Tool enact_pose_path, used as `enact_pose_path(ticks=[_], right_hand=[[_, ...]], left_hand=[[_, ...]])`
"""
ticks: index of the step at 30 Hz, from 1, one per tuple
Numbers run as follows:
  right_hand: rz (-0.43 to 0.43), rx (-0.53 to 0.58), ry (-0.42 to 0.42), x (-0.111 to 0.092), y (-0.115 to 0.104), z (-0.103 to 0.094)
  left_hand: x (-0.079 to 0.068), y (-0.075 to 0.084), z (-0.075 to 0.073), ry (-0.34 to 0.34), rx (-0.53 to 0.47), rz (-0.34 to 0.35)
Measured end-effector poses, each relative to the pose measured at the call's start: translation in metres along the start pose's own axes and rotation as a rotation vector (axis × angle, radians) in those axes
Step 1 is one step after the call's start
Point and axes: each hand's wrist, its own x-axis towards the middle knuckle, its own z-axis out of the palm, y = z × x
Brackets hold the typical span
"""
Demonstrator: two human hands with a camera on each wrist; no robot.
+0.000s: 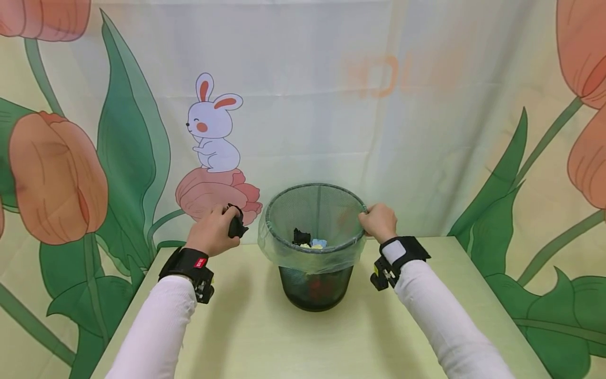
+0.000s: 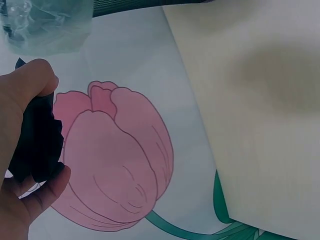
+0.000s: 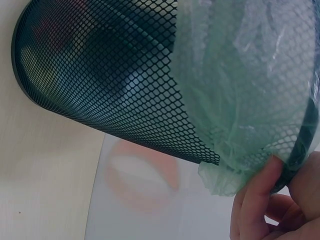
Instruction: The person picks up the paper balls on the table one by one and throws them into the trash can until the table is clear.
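Note:
A black mesh wastebasket (image 1: pixel 314 287) stands mid-table, lined with a thin green plastic bag (image 1: pixel 284 252) folded over its rim. Small bits of rubbish, black, yellow and blue, lie inside. My right hand (image 1: pixel 377 221) grips the basket's right rim, its fingers (image 3: pixel 260 200) curled over the liner (image 3: pixel 240 95) and the mesh (image 3: pixel 100 65). To the left of the basket, my left hand (image 1: pixel 215 229) holds a crumpled black object (image 1: pixel 235 223) just off the rim; in the left wrist view that black object (image 2: pixel 37 142) sits between thumb and fingers, near the liner (image 2: pixel 47 25).
The pale yellow table (image 1: pixel 265 342) runs toward me, its back edge against a printed backdrop with a rabbit (image 1: pixel 213 129), pink flower (image 2: pixel 115 160) and tulips. Table edges fall away at left and right.

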Motion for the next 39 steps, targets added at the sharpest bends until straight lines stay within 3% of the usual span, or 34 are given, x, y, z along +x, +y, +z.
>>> enact_pose_path(ticks=[18, 26, 39], right_hand=[[0.010, 0.008, -0.015, -0.003, -0.004, 0.000], [0.022, 0.004, -0.021, -0.002, -0.004, 0.000], [0.016, 0.002, -0.009, 0.000, -0.001, 0.000]], left_hand=[[0.027, 0.028, -0.034, 0.034, 0.027, 0.099], [0.037, 0.044, -0.046, -0.023, 0.020, 0.134], [0.045, 0.074, -0.044, -0.074, -0.035, 0.224]])
